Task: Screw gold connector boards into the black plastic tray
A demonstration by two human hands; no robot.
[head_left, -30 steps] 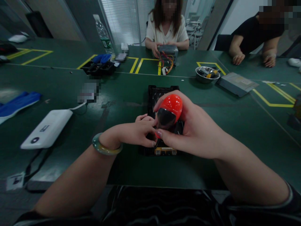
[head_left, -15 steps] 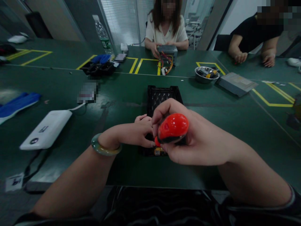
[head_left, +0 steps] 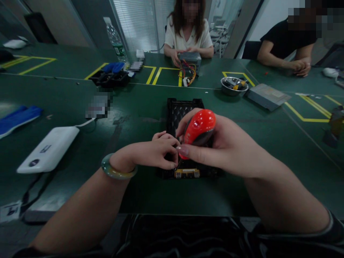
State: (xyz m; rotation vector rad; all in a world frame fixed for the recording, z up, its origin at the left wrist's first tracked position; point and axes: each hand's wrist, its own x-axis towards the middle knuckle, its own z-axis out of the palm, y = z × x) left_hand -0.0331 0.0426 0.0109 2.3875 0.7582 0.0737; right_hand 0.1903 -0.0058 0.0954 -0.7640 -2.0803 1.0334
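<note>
A screwdriver (head_left: pixel 201 123) with a glossy red and black handle is in my right hand (head_left: pixel 228 147), fingers wrapped round the grip. It leans with its shaft toward the lower left, over a black plastic case (head_left: pixel 170 118) with a patterned inside. My left hand (head_left: pixel 161 152) rests at the case's left side, fingers curled and thumb close to the screwdriver's shaft; what they pinch is hidden. A small yellow circuit board (head_left: pixel 187 173) with ports lies along the case's near edge. The screwdriver's tip is too dark to make out.
A white power bank (head_left: pixel 49 148) with a cable lies at left, near a blue glove (head_left: pixel 20 120). Farther off are a black tray (head_left: pixel 110 79), a bottle (head_left: pixel 115 41), a metal bowl (head_left: pixel 233 89) and a grey panel (head_left: pixel 268 96). Across the table, one person handles a grey power supply (head_left: pixel 190 61).
My right hand has tilted the screwdriver more upright and lifted its thumb side, uncovering the yellow circuit board. My left hand stays nearly in place. The person at right has brought both hands together.
</note>
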